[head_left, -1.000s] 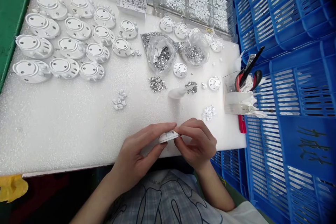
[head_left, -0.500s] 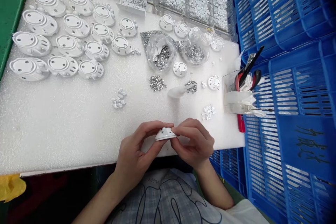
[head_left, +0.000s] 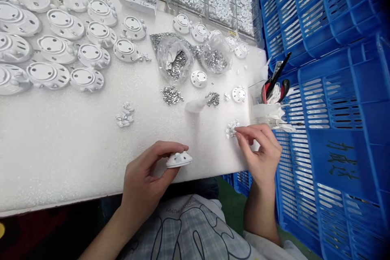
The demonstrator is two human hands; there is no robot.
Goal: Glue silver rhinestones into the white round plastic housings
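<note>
A white dome-shaped plastic part [head_left: 179, 159] with a flat rim is held between the thumb and fingers of my left hand [head_left: 149, 172], just above the table's front edge. My right hand [head_left: 260, 150] reaches to a small pile of white plastic pieces [head_left: 232, 127] on the right. Its thumb and forefinger are pinched together at the pile's edge; whatever lies between the tips is too small to make out. A white squeeze bottle [head_left: 195, 105] with a pointed nozzle stands between the hands, farther back.
Rows of similar white domes [head_left: 48, 74] cover the left. Open bags of metal bits [head_left: 176, 65] lie mid-table near loose metal heaps [head_left: 171, 95]. Another white heap [head_left: 124, 115] sits left. A clear tool holder [head_left: 254, 101] and blue crates [head_left: 329, 142] border the right.
My right hand has let go of the white dome and moved right to the small white pieces. My left hand still holds the dome. The view has shifted slightly right.
</note>
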